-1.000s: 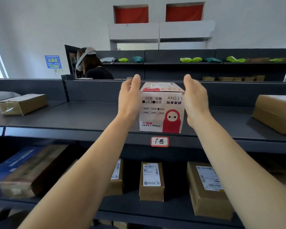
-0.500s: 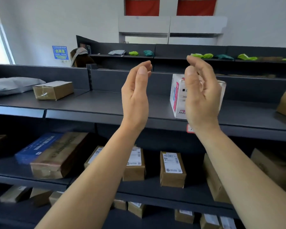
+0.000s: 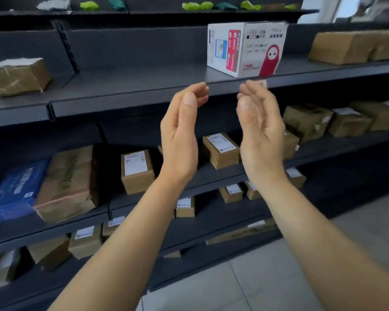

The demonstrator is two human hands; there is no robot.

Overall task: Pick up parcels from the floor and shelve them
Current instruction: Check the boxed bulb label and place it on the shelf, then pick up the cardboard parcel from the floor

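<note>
White parcel (image 3: 247, 49) shelved above empty hands (image 3: 220, 133).

white printed box (image 3: 247, 49): 1 | hands (image 3: 180, 140): 2 | blue parcel (image 3: 14, 189): 1

Two bare forearms enter from 6 o'clock, one from 7 and one from 5, with no sleeve visible on either. The left hand (image 3: 180, 140) and right hand (image 3: 259, 135) wear no gloves, rings or watch. Short, unpainted nails show on both thumbs. The wrists are bare too.
</note>
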